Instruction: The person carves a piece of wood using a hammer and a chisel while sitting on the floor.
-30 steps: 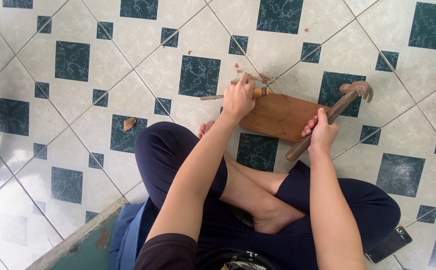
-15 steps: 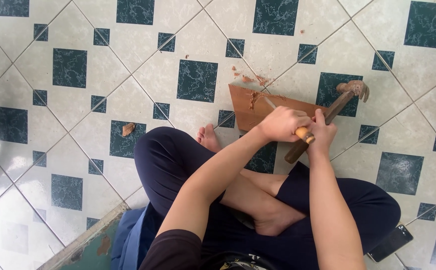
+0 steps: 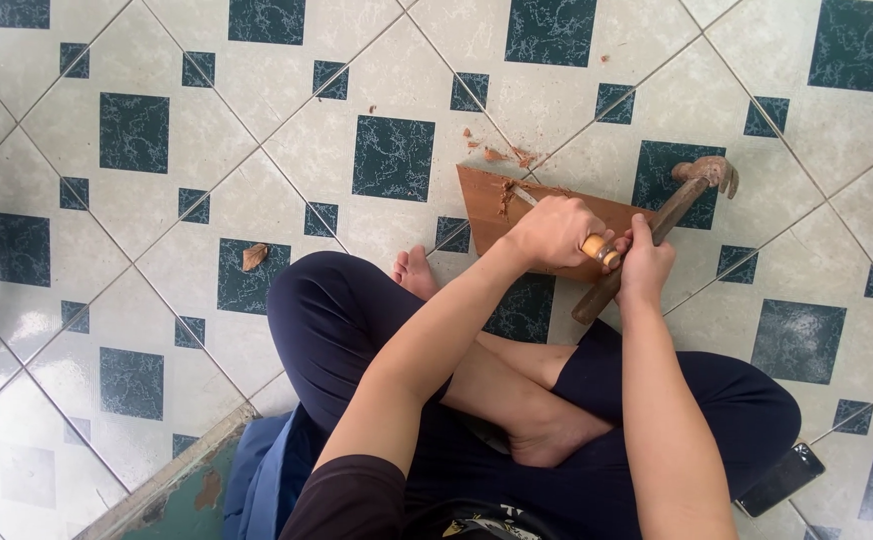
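Sitting cross-legged on the tiled floor (image 3: 157, 260), the person works at a brown wooden board (image 3: 487, 205) that lies flat just past the knees, its left edge bare and its right part hidden under the hands. The left hand (image 3: 555, 232) is clenched around the pale wooden handle of a chisel (image 3: 597, 247), whose thin blade runs up and left across the board to a gouged patch near the far edge. The right hand (image 3: 645, 265) closes on the shaft of a hammer (image 3: 657, 225), low down by the butt; the rusty claw head points up and right and lies past the board's right corner, though whether it rests on the tiles or hangs just above them is hard to tell. The two hands touch at the chisel's end. Wood chips (image 3: 505, 153) are scattered just beyond the board's far edge, and a dry leaf (image 3: 255, 256) lies well to the left on a dark tile. The floor beyond and left of the board lies open; near at hand the folded legs and a bare foot (image 3: 419, 272) close in. A dark phone (image 3: 783, 478) lies by the right thigh, and a worn green edge (image 3: 172, 485) crosses the lower left corner.
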